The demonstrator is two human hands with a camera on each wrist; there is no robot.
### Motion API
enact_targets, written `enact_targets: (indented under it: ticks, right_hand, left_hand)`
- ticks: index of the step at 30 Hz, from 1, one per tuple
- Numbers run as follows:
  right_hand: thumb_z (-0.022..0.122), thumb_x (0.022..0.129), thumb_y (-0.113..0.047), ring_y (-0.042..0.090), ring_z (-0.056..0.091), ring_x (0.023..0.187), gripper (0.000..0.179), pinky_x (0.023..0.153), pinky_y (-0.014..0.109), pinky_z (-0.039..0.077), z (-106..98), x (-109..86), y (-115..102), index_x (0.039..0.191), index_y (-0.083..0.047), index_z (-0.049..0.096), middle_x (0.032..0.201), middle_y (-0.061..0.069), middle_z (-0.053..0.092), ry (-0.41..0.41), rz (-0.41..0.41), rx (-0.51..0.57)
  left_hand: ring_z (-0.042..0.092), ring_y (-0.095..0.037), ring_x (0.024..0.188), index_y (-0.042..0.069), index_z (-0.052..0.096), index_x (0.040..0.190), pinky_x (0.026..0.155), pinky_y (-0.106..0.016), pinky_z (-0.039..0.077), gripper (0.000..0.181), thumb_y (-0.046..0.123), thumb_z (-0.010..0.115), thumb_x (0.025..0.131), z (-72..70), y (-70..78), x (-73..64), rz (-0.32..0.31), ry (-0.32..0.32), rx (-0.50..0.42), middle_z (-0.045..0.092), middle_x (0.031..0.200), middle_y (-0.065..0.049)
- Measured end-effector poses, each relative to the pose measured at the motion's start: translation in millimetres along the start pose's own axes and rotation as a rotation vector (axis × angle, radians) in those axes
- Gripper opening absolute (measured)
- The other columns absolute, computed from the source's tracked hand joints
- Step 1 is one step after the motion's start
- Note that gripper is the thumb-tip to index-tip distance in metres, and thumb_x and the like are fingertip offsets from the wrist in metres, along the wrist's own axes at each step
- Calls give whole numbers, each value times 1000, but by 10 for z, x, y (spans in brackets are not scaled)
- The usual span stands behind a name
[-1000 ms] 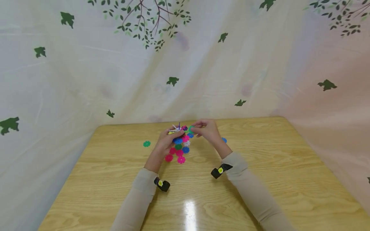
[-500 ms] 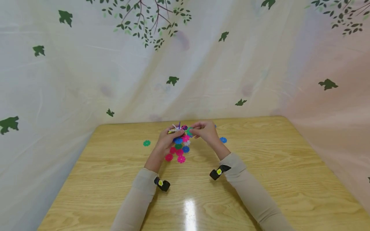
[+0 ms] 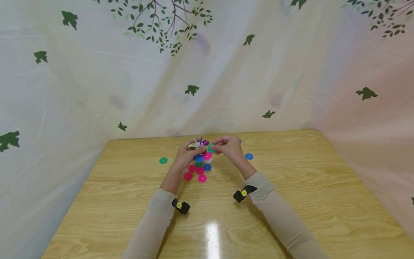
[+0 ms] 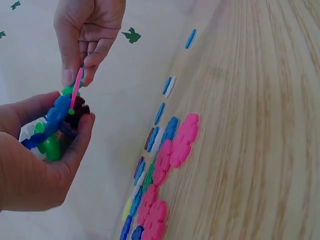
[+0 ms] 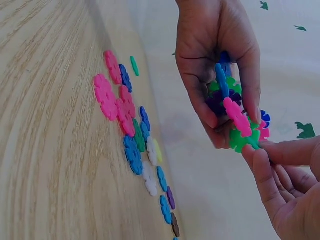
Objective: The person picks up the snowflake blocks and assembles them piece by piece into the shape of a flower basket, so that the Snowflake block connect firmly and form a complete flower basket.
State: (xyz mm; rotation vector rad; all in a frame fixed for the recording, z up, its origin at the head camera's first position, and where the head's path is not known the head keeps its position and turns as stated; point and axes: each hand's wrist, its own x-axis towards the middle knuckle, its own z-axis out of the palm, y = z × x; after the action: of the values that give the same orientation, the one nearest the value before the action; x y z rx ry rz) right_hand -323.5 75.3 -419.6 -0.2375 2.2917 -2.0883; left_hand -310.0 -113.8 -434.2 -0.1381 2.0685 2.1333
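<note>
My left hand [image 3: 183, 158] grips a cluster of interlocked flower-shaped plastic discs above the table; blue [image 4: 57, 110], pink [image 5: 237, 116], green and dark pieces show in it. Part of the cluster is hidden behind the fingers. With thumb and fingertips my right hand [image 3: 233, 148] pinches a green flower-shaped disc [image 5: 245, 139] at the cluster's edge. In the right wrist view this disc overlaps the pink one, and the left thumb lies close by. Fingertips of the two hands are only a short way apart.
Below the hands, loose pink discs [image 3: 202, 178] lie with blue, white and green ones on the wooden table [image 3: 129, 216]. A green disc [image 3: 163, 160] lies apart at left, a blue disc [image 3: 249, 156] at right. A leaf-printed curtain [image 3: 145, 90] hangs behind the table.
My right hand has moved slightly left and down, bringing the green disc against the cluster. The blue disc at right has come into fuller view. My left hand has stayed nearly still.
</note>
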Motion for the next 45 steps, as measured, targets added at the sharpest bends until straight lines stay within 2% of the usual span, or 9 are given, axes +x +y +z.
enact_targets:
  ticks: [9,13,18,25,29,32,35,38,45]
  right_hand:
    - [77,88,-1,13,70,62,19,65,32,63,-1,-9,25,101,11,72,82,12,75,0,-30,-12]
    - [76,89,0,13,70,63,20,67,34,64,6,-8,65,103,13,70,81,11,73,-10,-20,7]
    - [74,90,1,12,70,64,21,68,33,64,40,-25,65,105,14,67,79,5,72,-20,1,30]
    - [72,91,3,11,70,64,21,68,31,63,78,-62,28,106,15,64,78,2,70,-63,24,73]
    - [72,91,2,12,71,66,20,69,32,64,86,-68,8,106,13,64,79,2,70,-76,35,87]
    - [71,93,-2,14,73,69,22,79,42,64,55,-62,-6,109,12,64,84,5,72,-105,61,81]
    - [69,97,-9,15,74,76,27,91,53,59,-24,-52,-27,115,10,65,94,11,74,-160,83,33]
    - [67,99,-16,17,75,84,33,96,57,56,-154,-26,-59,121,8,65,104,16,74,-200,88,-42]
    - [66,100,-19,35,72,98,31,90,51,60,-651,61,-118,122,3,67,112,25,72,-256,20,-329]
  left_hand:
    - [65,-13,85,14,61,135,73,-23,57,47,21,78,91,20,25,0,18,-1,3,64,104,-5]
    - [65,-12,83,14,64,133,71,-23,57,45,16,79,90,37,4,12,11,24,-78,62,104,-5]
    - [65,-9,80,12,62,136,70,-19,57,50,8,78,89,66,-4,13,12,91,-189,59,110,-6]
    - [63,-5,81,6,56,143,73,-16,56,58,-3,75,89,96,-13,32,95,144,-325,57,104,-2]
    - [62,-6,83,5,57,140,76,-17,56,54,0,75,89,96,-21,43,105,158,-348,56,102,0]
    - [62,-7,85,6,59,136,78,-17,55,49,3,76,90,95,-17,37,96,162,-339,56,104,-1]
    - [63,-7,85,8,61,132,77,-18,56,46,3,76,90,87,-12,27,82,155,-341,58,104,-1]
    - [64,-7,83,8,62,131,76,-17,56,43,1,75,90,74,-11,29,76,144,-351,60,101,1]
    - [65,-7,86,6,62,131,80,-17,56,44,-4,72,89,56,-5,36,52,118,-343,60,112,-2]
